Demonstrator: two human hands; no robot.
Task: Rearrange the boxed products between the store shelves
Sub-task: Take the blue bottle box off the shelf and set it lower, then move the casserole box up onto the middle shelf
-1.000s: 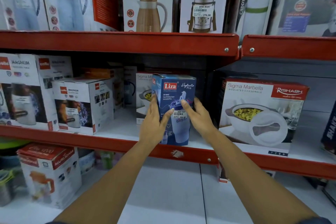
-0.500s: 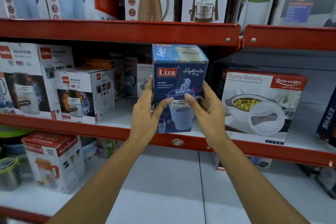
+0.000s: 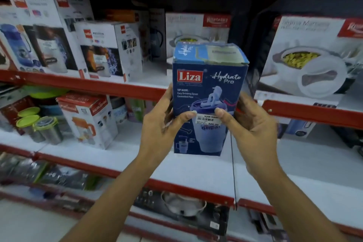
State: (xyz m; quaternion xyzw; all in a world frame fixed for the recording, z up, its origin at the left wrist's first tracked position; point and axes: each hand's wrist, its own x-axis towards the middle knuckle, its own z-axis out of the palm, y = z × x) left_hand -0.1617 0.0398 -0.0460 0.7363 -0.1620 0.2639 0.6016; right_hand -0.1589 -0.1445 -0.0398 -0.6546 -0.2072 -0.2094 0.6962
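A blue Liza Hydrate Pro box (image 3: 209, 84) is upright in the air in front of the shelves, held between both hands. My left hand (image 3: 161, 122) grips its left side with the thumb across the front. My right hand (image 3: 253, 122) grips its right side, thumb beside the price sticker. The box hangs clear of the red-edged middle shelf (image 3: 110, 86), in front of a white Sigma Marbella casserole box (image 3: 196, 31) that stands behind it.
White Magnum flask boxes (image 3: 110, 51) fill the middle shelf at left. A large casserole box (image 3: 314, 57) stands at right. The lower shelf (image 3: 196, 165) holds a white jug box (image 3: 88, 120) and green-lidded jars (image 3: 39, 127). Dark packs lie on the bottom shelf.
Both hands have lifted the blue box off the middle shelf and drawn it toward me and downward. The view has tilted down, showing the lower shelves.
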